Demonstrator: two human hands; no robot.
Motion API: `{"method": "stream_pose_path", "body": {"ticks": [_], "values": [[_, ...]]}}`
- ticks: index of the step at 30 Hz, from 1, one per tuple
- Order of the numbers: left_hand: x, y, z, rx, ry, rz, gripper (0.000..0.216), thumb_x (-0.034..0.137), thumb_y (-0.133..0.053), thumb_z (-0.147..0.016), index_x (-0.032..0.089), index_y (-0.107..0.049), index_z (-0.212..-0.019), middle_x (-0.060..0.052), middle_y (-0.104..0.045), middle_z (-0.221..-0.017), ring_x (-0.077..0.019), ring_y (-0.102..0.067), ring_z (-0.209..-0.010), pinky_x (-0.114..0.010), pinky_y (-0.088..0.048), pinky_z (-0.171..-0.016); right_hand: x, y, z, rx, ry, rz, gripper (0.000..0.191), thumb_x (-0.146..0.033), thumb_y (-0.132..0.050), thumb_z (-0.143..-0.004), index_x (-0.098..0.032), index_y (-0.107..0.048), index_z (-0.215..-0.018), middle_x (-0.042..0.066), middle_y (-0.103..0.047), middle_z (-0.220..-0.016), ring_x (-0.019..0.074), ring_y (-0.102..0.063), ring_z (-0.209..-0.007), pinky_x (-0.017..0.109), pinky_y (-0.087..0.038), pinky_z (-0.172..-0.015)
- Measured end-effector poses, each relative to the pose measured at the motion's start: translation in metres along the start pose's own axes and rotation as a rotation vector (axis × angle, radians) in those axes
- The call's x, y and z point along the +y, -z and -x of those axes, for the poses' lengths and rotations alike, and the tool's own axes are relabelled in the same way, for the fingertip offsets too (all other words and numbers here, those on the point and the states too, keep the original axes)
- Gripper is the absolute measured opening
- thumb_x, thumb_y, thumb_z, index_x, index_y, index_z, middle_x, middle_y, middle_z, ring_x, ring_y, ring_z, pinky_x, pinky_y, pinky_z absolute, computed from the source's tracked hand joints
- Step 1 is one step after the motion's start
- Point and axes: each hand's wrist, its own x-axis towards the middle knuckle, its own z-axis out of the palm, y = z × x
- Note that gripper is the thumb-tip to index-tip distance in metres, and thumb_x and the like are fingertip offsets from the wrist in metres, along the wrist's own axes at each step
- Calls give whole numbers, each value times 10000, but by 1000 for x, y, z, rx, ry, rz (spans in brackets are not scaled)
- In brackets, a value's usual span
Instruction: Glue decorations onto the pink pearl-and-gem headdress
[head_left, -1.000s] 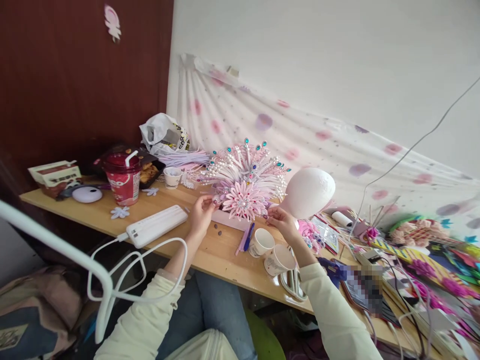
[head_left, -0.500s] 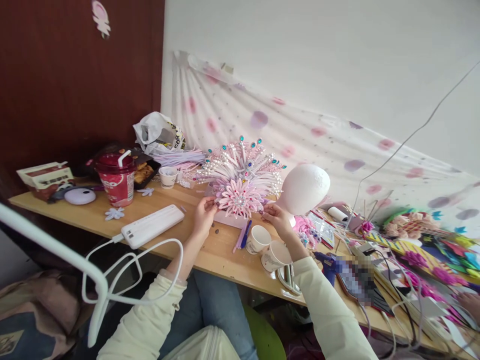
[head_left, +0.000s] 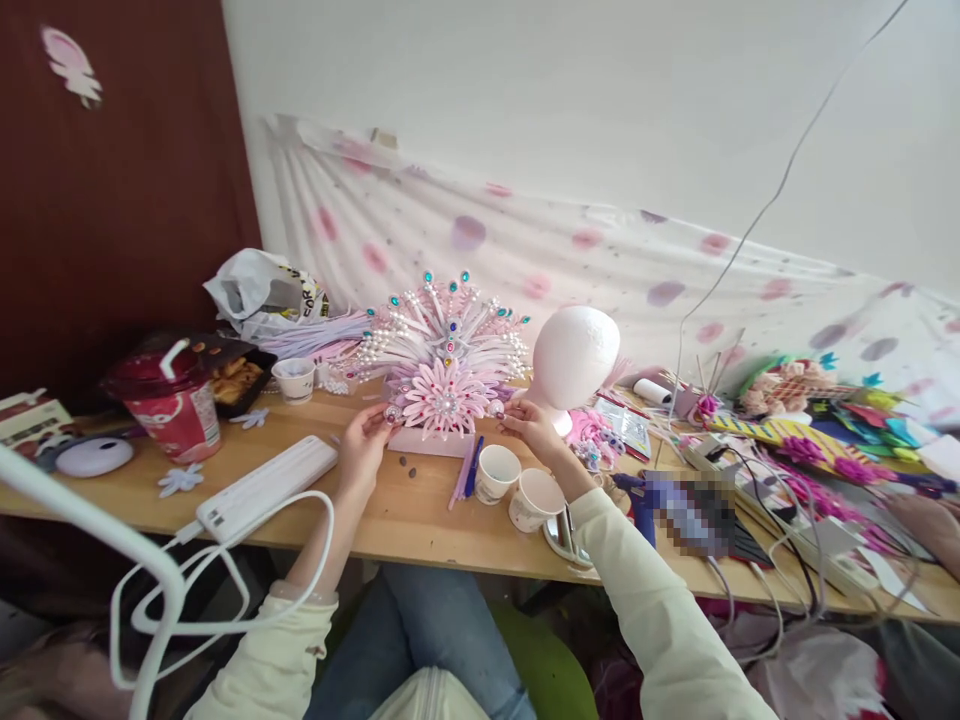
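A pink and white headdress (head_left: 450, 345), fanned out with pearl strands and teal gems, stands upright in front of me. A large pink petal flower (head_left: 448, 400) sits at its lower front. My left hand (head_left: 364, 445) is closed, fingertips pinching its lower left end beside a small round jewelled ornament (head_left: 392, 412). At the lower right end, my right hand (head_left: 534, 428) pinches it near a similar ornament (head_left: 495, 408). A pale pink block (head_left: 431, 443) lies below the flower. Just right of the headdress is a white foam head (head_left: 576, 355).
Paper cups (head_left: 497, 473) and pens (head_left: 474, 466) lie near my right forearm. A white power bank (head_left: 262, 485) with looping cable and a red drink cup (head_left: 171, 405) are on the left. A blue glue gun (head_left: 643, 505), cords and craft flowers crowd the right; another person's hand (head_left: 926, 525) shows there.
My view has turned right and levelled, so the table's contents appear farther left. Both hands keep their places at the headdress's two ends, and the round ornaments there show more clearly.
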Motion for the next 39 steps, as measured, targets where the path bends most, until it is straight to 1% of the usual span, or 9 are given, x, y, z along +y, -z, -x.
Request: {"method": "stream_pose_path", "body": {"ticks": [5, 9, 16, 20, 24, 27, 30, 34, 39], "values": [[8, -2, -2, 23, -9, 5, 323, 229, -777, -579, 177, -649, -871, -49, -713, -894, -189, -709, -829, -459, -566, -920, -5, -13, -5, -106, -37, -48, 504, -353, -899, -514, -211, -581, -879, -28, -670, -705, 160, -680, -700, 337, -560, -749], [9, -3, -1, 29, -20, 10, 329, 238, -769, -591, 189, -629, -884, -31, -688, -894, -182, -700, -869, -450, -557, -938, -11, -13, -4, -164, -57, -84, 501, -332, -895, -514, -222, -582, -889, -39, -689, -700, 155, -692, -708, 333, -572, -770], [-2, -12, -2, 23, -2, -1, 346, 218, -776, -572, 196, -603, -871, -46, -673, -926, -209, -679, -955, -444, -554, -925, -9, -12, -7, -185, -114, -114, 497, -314, -921, -493, -224, -548, -810, -22, -715, -709, 187, -732, -730, 366, -589, -795], [-3, -13, 1, 26, 11, 11, 365, 203, -791, -548, 195, -592, -854, -38, -682, -911, -204, -686, -930, -446, -551, -932, -8, -16, -10, -203, -136, -132, 522, -318, -942, -461, -221, -534, -772, -21, -708, -686, 197, -736, -710, 389, -594, -810], [-2, -12, 7, 16, 28, 21, 362, 215, -822, -532, 181, -605, -820, -44, -706, -848, -200, -699, -848, -471, -568, -907, -6, -12, -6, -188, -140, -158, 487, -282, -932, -483, -224, -578, -811, -29, -704, -722, 175, -730, -729, 346, -595, -807], [-1, -9, 8, 21, 26, 25, 365, 222, -830, -528, 177, -621, -824, -46, -717, -839, -199, -703, -849, -465, -565, -916, -4, -5, -2, -179, -141, -165, 451, -256, -911, -523, -230, -633, -877, -10, -721, -796, 166, -721, -753, 320, -599, -770], [1, -7, 5, 22, 23, 22, 360, 215, -822, -530, 177, -619, -824, -42, -713, -847, -198, -703, -871, -452, -558, -926, -2, -2, -1, -180, -148, -171, 447, -249, -903, -537, -230, -635, -894, 0, -726, -837, 166, -720, -774, 325, -603, -781], [0, -11, -1, 18, 22, 9, 313, 183, -782, -567, 188, -606, -825, -36, -704, -862, -206, -702, -913, -462, -542, -957, -4, -11, -5, -190, -149, -176, 465, -257, -910, -532, -229, -564, -842, -16, -692, -776, 187, -730, -784, 373, -605, -835], [2, -15, 2, 43, 26, 16, 297, 111, -742, -579, 206, -607, -826, -18, -693, -854, -215, -694, -946, -485, -530, -989, -14, -23, -9, -223, -146, -76, 424, -265, -895, -583, -217, -544, -817, 1, -677, -744, 191, -718, -729, 377, -614, -775]]}}
